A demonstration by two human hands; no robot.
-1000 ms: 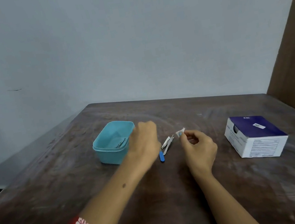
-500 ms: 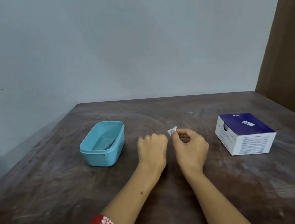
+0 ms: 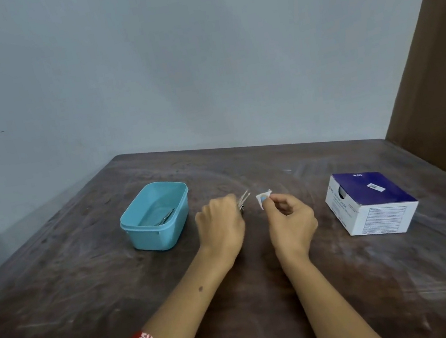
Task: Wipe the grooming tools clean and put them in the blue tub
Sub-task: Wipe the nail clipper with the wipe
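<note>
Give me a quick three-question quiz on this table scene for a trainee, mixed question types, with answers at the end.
1. True or false: the blue tub already has a metal tool in it.
2. Which hand pinches the small white wipe: A left hand, B right hand?
3. Fill in: the purple and white box sits on the table to the ___ of both hands.

Key: 1 true; 2 B; 3 right.

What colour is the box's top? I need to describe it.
Dark purple-blue top on the box, white sides; only the head view shows it.
</note>
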